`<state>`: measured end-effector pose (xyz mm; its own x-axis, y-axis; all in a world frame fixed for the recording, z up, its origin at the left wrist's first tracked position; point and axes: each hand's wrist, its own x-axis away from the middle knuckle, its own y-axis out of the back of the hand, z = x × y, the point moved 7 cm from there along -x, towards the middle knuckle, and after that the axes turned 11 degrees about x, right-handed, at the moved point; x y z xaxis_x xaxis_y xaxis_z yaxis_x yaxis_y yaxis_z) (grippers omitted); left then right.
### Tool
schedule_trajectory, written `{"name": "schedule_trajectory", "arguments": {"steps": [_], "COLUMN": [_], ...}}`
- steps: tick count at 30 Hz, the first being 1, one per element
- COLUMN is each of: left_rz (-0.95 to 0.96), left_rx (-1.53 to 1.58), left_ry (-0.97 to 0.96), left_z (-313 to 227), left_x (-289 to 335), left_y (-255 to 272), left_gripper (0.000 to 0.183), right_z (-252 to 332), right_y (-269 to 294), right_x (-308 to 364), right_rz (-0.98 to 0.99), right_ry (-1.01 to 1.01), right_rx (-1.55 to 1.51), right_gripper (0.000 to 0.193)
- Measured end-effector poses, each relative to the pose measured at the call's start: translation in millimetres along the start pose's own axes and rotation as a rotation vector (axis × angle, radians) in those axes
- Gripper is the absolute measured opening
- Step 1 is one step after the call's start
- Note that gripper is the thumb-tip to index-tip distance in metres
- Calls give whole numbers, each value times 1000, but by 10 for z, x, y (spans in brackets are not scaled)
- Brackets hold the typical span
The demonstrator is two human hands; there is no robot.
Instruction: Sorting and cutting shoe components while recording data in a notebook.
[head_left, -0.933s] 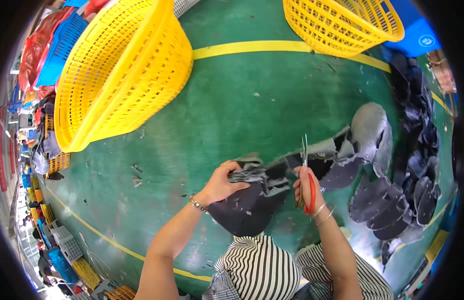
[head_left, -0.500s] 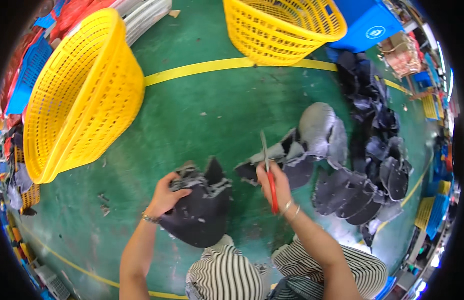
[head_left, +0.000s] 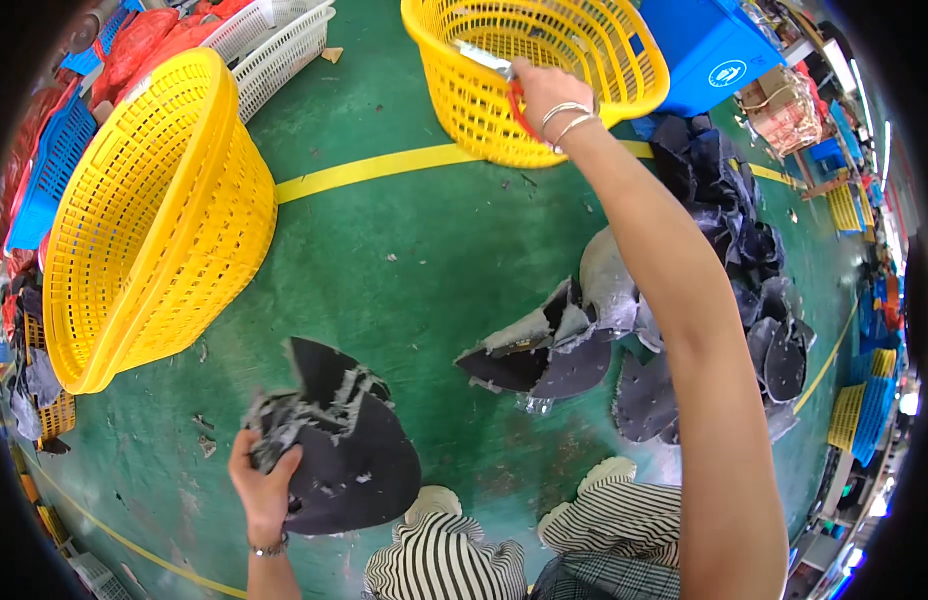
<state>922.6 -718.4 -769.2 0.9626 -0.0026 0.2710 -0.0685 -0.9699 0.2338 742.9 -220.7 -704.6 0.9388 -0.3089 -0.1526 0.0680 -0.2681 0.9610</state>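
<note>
My left hand (head_left: pixel 262 488) grips a rounded, dark grey piece of sheet material (head_left: pixel 359 465) by its ragged edge, thumb on top. Torn grey fluff and a pointed flap stand out along that edge. Far ahead, my outstretched right hand (head_left: pixel 554 95) is closed around red-handled scissors (head_left: pixel 481 58). Their metal blades point left over the opening of a yellow perforated basket (head_left: pixel 459 110). Whether the scissors touch the basket's rim I cannot tell. To the right, partly behind my right forearm, lie more cut dark pieces (head_left: pixel 574 368) and a shiny silvery rounded one (head_left: pixel 606 275).
A large yellow basket (head_left: pixel 199 250), apparently stacked with another, leans at the left. A blue bin (head_left: pixel 699 50) stands beyond the far basket. Crumpled dark material (head_left: pixel 729 215) lies at the right. White crates (head_left: pixel 284 60) sit at the far left. Scraps dot the green floor (head_left: pixel 434 240).
My right hand has carried the scissors from beside the cut pieces forward to the far yellow basket. My left hand has shifted left and nearer with the dark piece, which has turned.
</note>
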Motion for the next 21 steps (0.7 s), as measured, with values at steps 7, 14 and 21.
{"name": "schedule_trajectory", "arguments": {"steps": [7,14,21], "left_rz": [-626,-718,565], "left_rx": [33,-108,-599], "left_ry": [-661,-1552,-1075], "left_z": [-1562,-2945,-1597], "left_x": [172,-58,224], "left_y": [306,-1181,-3001], "left_gripper": [35,33,32], "right_z": [1412,-299,-1825], "right_y": [472,1203,664], "right_x": [682,1276,2837], "right_rz": [58,-142,160], "right_ry": [364,-21,-530], "right_rx": [-696,-1518,-1184], "right_gripper": [25,28,28]}}
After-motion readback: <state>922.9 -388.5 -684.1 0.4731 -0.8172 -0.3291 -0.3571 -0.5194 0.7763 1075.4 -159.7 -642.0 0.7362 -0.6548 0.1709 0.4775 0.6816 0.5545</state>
